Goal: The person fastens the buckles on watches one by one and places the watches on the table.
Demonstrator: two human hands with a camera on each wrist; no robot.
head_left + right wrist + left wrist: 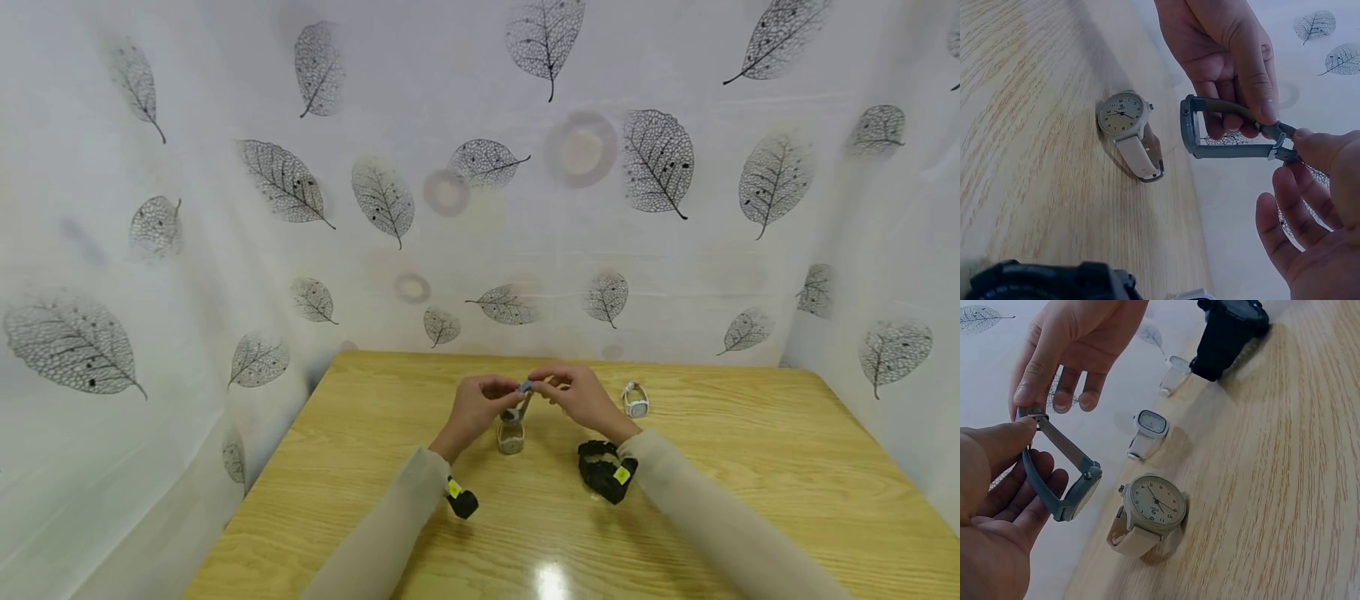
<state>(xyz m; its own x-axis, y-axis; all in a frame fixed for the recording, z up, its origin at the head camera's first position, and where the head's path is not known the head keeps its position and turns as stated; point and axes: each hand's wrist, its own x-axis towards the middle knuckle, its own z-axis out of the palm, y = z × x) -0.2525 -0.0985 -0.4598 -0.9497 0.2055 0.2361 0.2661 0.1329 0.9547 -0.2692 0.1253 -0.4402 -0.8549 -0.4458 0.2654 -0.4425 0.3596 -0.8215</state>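
A blue-grey watch point(522, 402) hangs in the air between both hands above the wooden table point(750, 467). My left hand point(497, 392) pinches its strap near the buckle, thumb on top point(1019, 432). My right hand point(553, 387) pinches the buckle end from the other side point(1310, 156), with its other fingers spread loosely. The watch case point(1082, 487) hangs lowest, and the two strap halves meet at the pinched buckle point(1280, 149). Directly below stands a beige watch point(511, 437) with a round pale dial point(1155, 501) facing up point(1124, 115).
A white square-faced watch point(635, 401) stands to the right of the hands point(1147, 428). A black watch point(603, 471) lies by my right wrist point(1229, 331). A small white piece point(1175, 372) sits beside it. Leaf-printed white curtains point(480, 167) enclose the table.
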